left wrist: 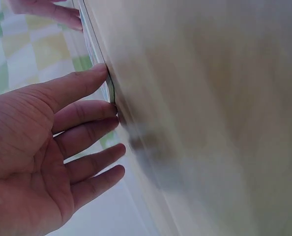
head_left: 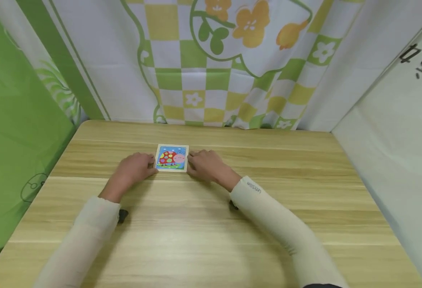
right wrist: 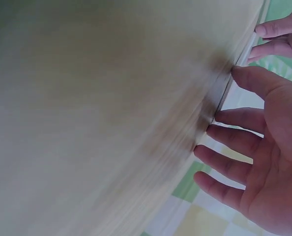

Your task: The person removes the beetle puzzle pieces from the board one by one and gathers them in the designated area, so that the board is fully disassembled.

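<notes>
A wood-grain table (head_left: pixel 182 224) fills most of the head view, with a checked, flowered curtain (head_left: pixel 218 80) hanging behind its far edge. A green panel (head_left: pixel 24 88) stands on the left and a white panel (head_left: pixel 401 132) with black writing on the right. Two pale sleeves, left (head_left: pixel 78 244) and right (head_left: pixel 286 228), reach in over the tabletop. The left hand (head_left: pixel 133 168) is at the left side of a small square picture board (head_left: pixel 171 158), its thumb and forefinger apart at the edge, the other fingers loosely spread. The right hand (head_left: pixel 209 166) mirrors it at the right side, fingers fanned. How firmly they press is hard to tell from the blurred wrist views. The board lies on the table's far half, between the hands, showing a spotted red ladybird.
</notes>
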The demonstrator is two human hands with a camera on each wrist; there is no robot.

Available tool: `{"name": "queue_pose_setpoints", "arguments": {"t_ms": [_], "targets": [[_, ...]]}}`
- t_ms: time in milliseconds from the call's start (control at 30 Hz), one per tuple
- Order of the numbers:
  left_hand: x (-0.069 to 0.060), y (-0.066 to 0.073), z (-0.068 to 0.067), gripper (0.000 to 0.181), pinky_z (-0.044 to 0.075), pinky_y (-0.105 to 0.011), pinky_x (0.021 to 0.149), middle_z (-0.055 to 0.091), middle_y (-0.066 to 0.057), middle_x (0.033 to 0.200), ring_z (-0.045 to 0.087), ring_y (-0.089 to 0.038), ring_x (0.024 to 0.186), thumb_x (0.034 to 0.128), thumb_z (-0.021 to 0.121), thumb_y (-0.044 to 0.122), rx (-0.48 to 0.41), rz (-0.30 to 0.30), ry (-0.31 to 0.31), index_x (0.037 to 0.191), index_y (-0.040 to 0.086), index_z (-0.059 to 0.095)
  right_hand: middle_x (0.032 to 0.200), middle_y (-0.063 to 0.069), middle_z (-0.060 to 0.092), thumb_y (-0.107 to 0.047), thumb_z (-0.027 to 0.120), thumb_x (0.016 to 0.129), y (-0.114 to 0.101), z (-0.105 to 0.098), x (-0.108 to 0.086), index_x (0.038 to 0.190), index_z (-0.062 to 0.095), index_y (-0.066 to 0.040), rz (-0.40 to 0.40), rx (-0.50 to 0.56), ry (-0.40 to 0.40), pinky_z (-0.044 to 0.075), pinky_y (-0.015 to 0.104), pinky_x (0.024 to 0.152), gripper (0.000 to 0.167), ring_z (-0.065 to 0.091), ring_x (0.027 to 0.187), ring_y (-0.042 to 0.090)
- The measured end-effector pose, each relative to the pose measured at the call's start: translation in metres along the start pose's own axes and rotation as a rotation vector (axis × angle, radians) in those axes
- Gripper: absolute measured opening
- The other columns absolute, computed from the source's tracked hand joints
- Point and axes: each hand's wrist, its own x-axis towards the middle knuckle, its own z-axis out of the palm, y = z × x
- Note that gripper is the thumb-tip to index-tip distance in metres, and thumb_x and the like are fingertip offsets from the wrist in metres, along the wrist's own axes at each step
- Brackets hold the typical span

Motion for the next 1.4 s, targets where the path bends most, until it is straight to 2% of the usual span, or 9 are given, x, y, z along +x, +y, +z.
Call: {"name": "queue_pose_setpoints", "arguments": {"t_ms": [67,300,400,833,933,1067,1167,1267,1400], "targets": [[-0.004,0.010,0.003,0.048,0.046,-0.060,0.102,0.053,-0.023,0.146,0.051,-0.049,0.130,0.0997,0.070,0.025,-0.004,0.013,-0.009,0.135,-0.006,0.063,0.103,0.006,0.067,-0.029,0.058,0.104,0.001,0.001,-0.012,0.087,0.059,-0.011,-0.018,0.010,0.012,0.053,0.043,0.068,0.025,0.063,0.082,0.026],[-0.014,0.035,0.011,0.037,0.054,-0.054,0.092,0.059,-0.019,0.141,0.059,-0.045,0.123,0.0961,0.074,0.021,0.010,0.105,0.009,0.125,-0.002,0.072,0.138,0.015,0.063,-0.033,0.062,0.103,0.001,-0.001,-0.049,0.127,0.067,0.000,-0.036,0.039,-0.032,0.055,0.050,0.090,0.041,0.066,0.111,0.036],[-0.017,0.042,0.011,0.033,0.057,-0.051,0.085,0.062,-0.018,0.139,0.063,-0.043,0.119,0.0946,0.074,0.019,0.028,0.125,0.010,0.121,0.000,0.075,0.138,0.017,0.062,-0.033,0.064,0.102,0.002,-0.003,-0.058,0.127,0.067,0.001,-0.050,0.070,-0.039,0.055,0.049,0.091,0.042,0.066,0.113,0.035],[-0.015,0.047,0.010,0.034,0.056,-0.042,0.066,0.065,-0.015,0.135,0.068,-0.028,0.087,0.0940,0.077,0.022,0.042,0.105,0.009,0.122,0.003,0.074,0.146,0.017,0.056,-0.040,0.063,0.102,0.011,-0.003,-0.062,0.136,0.063,0.001,-0.034,0.119,-0.081,0.048,0.046,0.104,0.053,0.059,0.127,0.035],[-0.015,0.046,0.008,0.027,0.053,-0.041,0.066,0.073,-0.015,0.112,0.061,-0.024,0.078,0.0936,0.078,0.024,-0.013,0.081,-0.007,0.109,0.003,0.075,0.147,0.016,0.056,-0.040,0.063,0.103,0.013,-0.004,-0.060,0.141,0.060,0.001,-0.018,0.155,-0.091,0.046,0.046,0.107,0.056,0.057,0.130,0.034],[-0.014,0.044,0.007,0.022,0.050,-0.041,0.065,0.061,-0.004,0.078,0.051,-0.021,0.068,0.0940,0.077,0.028,-0.089,0.054,-0.013,0.097,0.006,0.070,0.131,0.011,0.066,-0.037,0.063,0.103,0.016,-0.003,-0.057,0.136,0.063,-0.001,0.012,0.230,-0.075,0.050,0.042,0.100,0.049,0.064,0.115,0.026],[-0.012,0.044,0.006,0.024,0.049,-0.039,0.064,0.057,-0.001,0.074,0.048,-0.019,0.067,0.0940,0.077,0.028,-0.117,0.053,0.012,0.096,0.005,0.071,0.111,0.005,0.069,-0.035,0.064,0.102,0.019,-0.003,-0.054,0.129,0.066,-0.004,0.031,0.287,-0.051,0.052,0.040,0.088,0.041,0.062,0.094,0.019],[-0.009,0.045,0.005,0.024,0.048,-0.040,0.065,0.059,-0.004,0.074,0.049,-0.020,0.067,0.0934,0.078,0.027,-0.131,0.054,0.046,0.094,0.004,0.072,0.100,0.005,0.066,-0.034,0.065,0.102,0.022,-0.004,-0.050,0.122,0.066,-0.004,0.051,0.327,-0.037,0.051,0.040,0.081,0.037,0.057,0.086,0.019],[-0.003,0.045,0.001,0.033,0.055,-0.046,0.079,0.073,-0.014,0.100,0.064,-0.025,0.082,0.0928,0.078,0.026,-0.145,0.061,0.059,0.112,-0.001,0.074,0.103,0.007,0.065,-0.036,0.066,0.101,0.025,-0.006,-0.046,0.123,0.064,-0.004,0.082,0.338,-0.040,0.051,0.041,0.084,0.039,0.059,0.092,0.022]]}}
